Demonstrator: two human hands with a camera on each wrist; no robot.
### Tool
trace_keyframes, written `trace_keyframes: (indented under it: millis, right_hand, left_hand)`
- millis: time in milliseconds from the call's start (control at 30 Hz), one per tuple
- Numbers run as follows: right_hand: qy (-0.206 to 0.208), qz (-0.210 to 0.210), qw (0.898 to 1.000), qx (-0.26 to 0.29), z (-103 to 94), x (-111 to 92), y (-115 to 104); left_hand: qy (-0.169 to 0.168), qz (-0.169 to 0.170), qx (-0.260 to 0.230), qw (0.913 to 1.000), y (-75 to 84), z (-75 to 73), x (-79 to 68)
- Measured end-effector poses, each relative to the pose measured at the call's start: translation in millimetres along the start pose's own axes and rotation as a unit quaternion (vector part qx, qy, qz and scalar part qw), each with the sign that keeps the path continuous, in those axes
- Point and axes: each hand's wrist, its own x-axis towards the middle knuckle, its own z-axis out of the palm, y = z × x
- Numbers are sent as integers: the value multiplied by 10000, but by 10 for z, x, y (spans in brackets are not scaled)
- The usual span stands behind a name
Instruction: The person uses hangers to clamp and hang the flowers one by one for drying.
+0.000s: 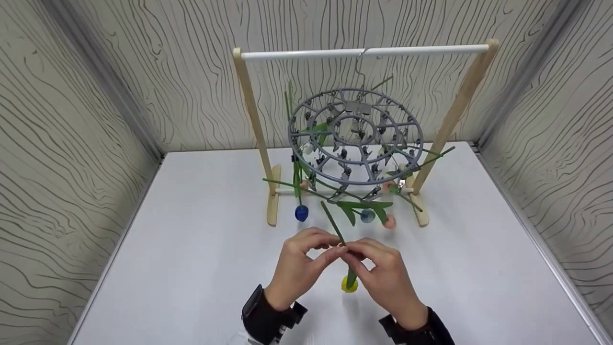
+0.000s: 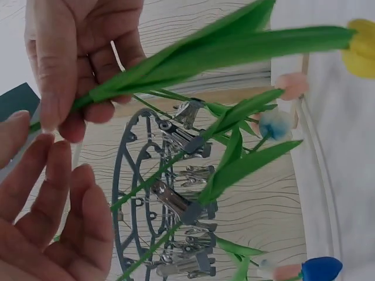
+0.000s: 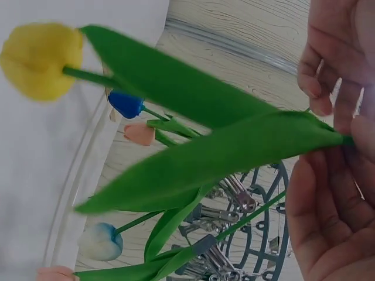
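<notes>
An artificial tulip with a yellow head [image 3: 38, 61] and long green leaves [image 2: 234, 55] hangs head down between the two hands, its stem [image 1: 331, 221] pointing up and away. My left hand [image 1: 299, 266] pinches the stem between thumb and fingertips. Right beside it, my right hand [image 1: 385, 273] pinches the same stem close to where the leaves begin. Beyond the hands hangs a round grey clip hanger [image 1: 356, 183], its metal clips holding more tulips, among them a blue tulip [image 1: 301, 213], a pale blue-white tulip [image 1: 367, 216] and a peach tulip [image 1: 390, 222].
The hanger's hook rests over the white bar [image 1: 306, 54] of a wooden stand [image 1: 254, 115], which stands at the back of the white table [image 1: 206, 268]. Stems stick out past the ring on both sides. Wood-patterned panels [image 1: 191, 72] enclose the table.
</notes>
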Motion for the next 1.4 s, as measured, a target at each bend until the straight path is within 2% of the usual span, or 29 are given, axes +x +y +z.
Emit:
trace_keyframes:
  millis: [67, 167, 233, 300, 367, 433, 500, 567, 733, 867, 967, 1067, 1233, 1400]
  right_hand:
    - [7, 101, 9999, -37, -37, -4, 21]
    - [4, 263, 9996, -131, -94, -4, 50]
    - [3, 358, 9992, -177, -126, -5, 67]
    - [43, 423, 9989, -206, -152, -12, 82]
    - [104, 495, 9985, -211, -171, -22, 97]
    - [165, 597, 9978, -243, -183, -23, 107]
    - [203, 703, 9969, -303, -191, -16, 113]
    - [221, 746, 9960, -440, -199, -8, 115]
    - [184, 743, 9951, -633, -220, 9, 114]
    - [221, 616, 9961, -600, -247, 24, 107]
    - [318, 396, 9972, -549, -263, 43, 100]
    - [404, 336, 9974, -496, -274, 66, 96]
    - [419, 478, 9964, -567, -293, 105, 111]
    - [350, 568, 9958, -631, -303, 141, 121]
  left_hand:
    - [-428, -101, -77, 9990, -114, -90, 24]
    - [-1066, -471, -85, 9932, -362, -261, 81]
    - [-1202, -805, 94, 9894, -541, -365, 134]
    - [-1025, -1164, 300, 9874, -689, -442, 198]
    - [-653, -1471, 345, 9864, -796, -483, 283]
    - [-331, -1623, 337, 9856, -846, -497, 388]
    - [-153, -1626, 250, 9863, -862, -487, 504]
    - [-119, -1520, 238, 9880, -857, -457, 623]
    - [-346, -1336, 197, 9902, -815, -373, 843]
    - [-532, -1186, 161, 9914, -751, -314, 944]
    - [-658, -1054, 221, 9920, -715, -282, 984]
    - [-839, -1059, 245, 9905, -689, -265, 997]
    - [-1044, -1068, 124, 9887, -679, -238, 982]
    - [-1115, -1182, -298, 9863, -694, -209, 951]
